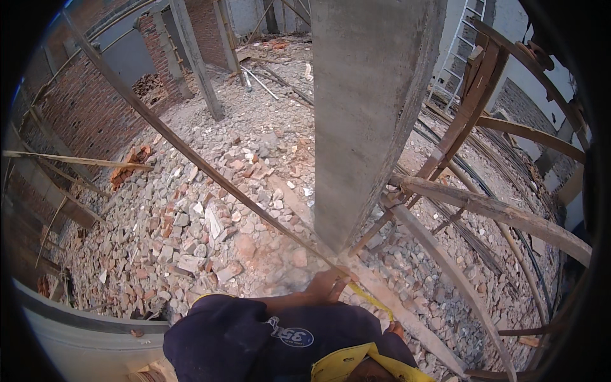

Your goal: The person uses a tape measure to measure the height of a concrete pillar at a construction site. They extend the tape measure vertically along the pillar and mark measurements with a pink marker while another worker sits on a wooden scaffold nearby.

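A yellow tape measure blade (370, 299) stretches between my two hands, just in front of the foot of a grey concrete column (363, 121). My left hand (328, 284) is closed, its fingers pinching the blade's far end beside the lower end of a long brown wooden strip (210, 170). Whether those fingers also grip the strip, I cannot tell. Nearer to me, my right hand (396, 328) is curled at the blade's other end; my navy shirt (254, 337) hides most of this hand, and no tape case shows.
Broken bricks and rubble (184, 223) cover the ground. Wooden props (458, 121) and a slanting timber (503, 213) crowd the right, with a ladder (455, 57) behind. A brick wall (89, 105) stands far left. Thin rods (484, 254) lie at right.
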Available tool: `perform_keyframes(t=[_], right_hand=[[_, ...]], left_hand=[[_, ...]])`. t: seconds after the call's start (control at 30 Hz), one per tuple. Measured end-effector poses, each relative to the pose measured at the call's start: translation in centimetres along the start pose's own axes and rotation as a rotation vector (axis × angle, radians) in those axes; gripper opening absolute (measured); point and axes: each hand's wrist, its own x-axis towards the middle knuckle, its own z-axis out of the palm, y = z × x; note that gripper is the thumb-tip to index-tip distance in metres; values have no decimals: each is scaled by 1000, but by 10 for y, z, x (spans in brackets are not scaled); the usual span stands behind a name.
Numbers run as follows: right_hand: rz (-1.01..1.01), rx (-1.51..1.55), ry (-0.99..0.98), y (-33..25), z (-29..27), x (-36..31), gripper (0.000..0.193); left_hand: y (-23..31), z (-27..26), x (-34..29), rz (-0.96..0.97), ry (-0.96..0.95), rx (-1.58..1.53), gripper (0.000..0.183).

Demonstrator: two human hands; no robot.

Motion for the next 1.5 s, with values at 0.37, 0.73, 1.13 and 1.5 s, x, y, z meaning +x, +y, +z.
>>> perform_keyframes(t=[0.37,0.73,1.13,1.5], right_hand=[[-945,-396,-1070,-132,-50,47,20],[47,-298,-1370,-267,-81,3,27],[76,-378,-778,-279,-67,-39,43],[46,-322,-669,-307,59,-33,56]], left_hand=[[-139,-158,-56,-649,828,-545,29],[-295,-99,-148,-1230,431,-834,18],[-260,76,-174,-1023,-16,-953,30],[-224,62,-163,-490,-309,-381,24]])
